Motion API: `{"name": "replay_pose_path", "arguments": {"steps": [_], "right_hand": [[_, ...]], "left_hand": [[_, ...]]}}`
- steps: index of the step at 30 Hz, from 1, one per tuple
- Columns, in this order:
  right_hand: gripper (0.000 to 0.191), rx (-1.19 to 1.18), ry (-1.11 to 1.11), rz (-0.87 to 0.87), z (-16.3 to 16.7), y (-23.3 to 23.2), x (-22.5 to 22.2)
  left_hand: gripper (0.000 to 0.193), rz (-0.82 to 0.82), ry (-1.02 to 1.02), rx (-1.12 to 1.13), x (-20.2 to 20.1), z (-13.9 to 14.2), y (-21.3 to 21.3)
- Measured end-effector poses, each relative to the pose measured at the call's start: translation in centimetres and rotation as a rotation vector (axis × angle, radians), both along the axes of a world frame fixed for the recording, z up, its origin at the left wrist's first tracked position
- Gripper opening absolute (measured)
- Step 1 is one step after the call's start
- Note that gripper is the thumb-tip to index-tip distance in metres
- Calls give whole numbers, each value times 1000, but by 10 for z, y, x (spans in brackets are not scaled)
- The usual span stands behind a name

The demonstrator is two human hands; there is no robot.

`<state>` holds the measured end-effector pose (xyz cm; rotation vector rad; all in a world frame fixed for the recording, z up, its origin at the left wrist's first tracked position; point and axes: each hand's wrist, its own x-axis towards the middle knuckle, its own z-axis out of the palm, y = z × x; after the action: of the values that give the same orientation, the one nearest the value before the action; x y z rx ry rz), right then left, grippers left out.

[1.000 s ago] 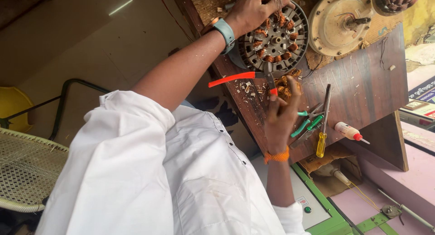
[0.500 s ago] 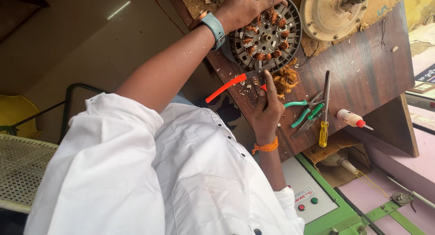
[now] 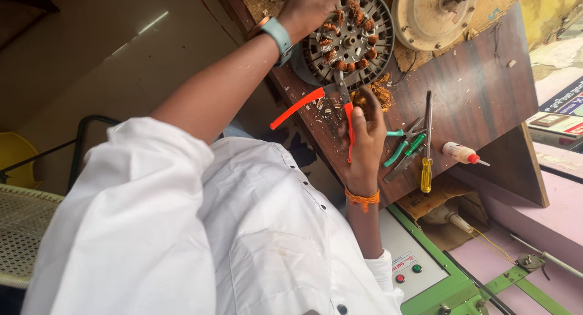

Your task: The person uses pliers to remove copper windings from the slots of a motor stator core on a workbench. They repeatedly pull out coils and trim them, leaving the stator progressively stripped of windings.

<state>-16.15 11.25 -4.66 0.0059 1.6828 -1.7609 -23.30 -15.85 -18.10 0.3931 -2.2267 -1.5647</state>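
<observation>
My left hand [image 3: 311, 5], with a blue band on its wrist, presses down on a round motor stator [image 3: 349, 39] wound with copper coils, at the top of the view. My right hand [image 3: 364, 142], an orange thread at its wrist, grips one handle of red-handled cutters [image 3: 316, 102]. The other handle sticks out to the left. The cutters' jaws touch the stator's lower edge. A tuft of cut copper wire [image 3: 381, 95] lies just beyond my right fingers.
On the dark wooden board [image 3: 486, 90] lie green-handled pliers [image 3: 404, 146], a yellow-handled screwdriver [image 3: 427, 148] and a small white bottle with a red tip [image 3: 460, 152]. A round cream motor cover [image 3: 434, 14] sits above. A green control box [image 3: 425, 272] stands below. A mesh chair [image 3: 24, 230] is at left.
The stator and my left hand sit higher in the view than before. My right hand has brought the cutters' jaws up against the stator's edge.
</observation>
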Motion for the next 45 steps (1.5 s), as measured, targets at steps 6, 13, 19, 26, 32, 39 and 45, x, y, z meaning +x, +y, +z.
{"name": "replay_pose_path", "arguments": {"steps": [6,13,19,26,32,39,45], "right_hand": [[54,-500,-489,28,18,19,3],[49,-345,-309,4,13,9,18],[56,-247,-576,174,1,9,14],[63,-448,-674,450,-9,16,0],[70,-411,-628,351,-9,5,8],[56,-308,-621,208,-6,-5,15],[49,-403,-767,161,6,-9,12]], "left_hand": [[33,109,-207,-242,131,54,1],[30,-412,-585,-33,214,126,85],[9,-358,-512,-648,208,145,137],[23,-346,-583,-475,187,153,123],[36,-40,-116,-831,130,148,56],[40,-21,-115,-590,114,121,57],[41,-38,-110,-543,111,120,52]]}}
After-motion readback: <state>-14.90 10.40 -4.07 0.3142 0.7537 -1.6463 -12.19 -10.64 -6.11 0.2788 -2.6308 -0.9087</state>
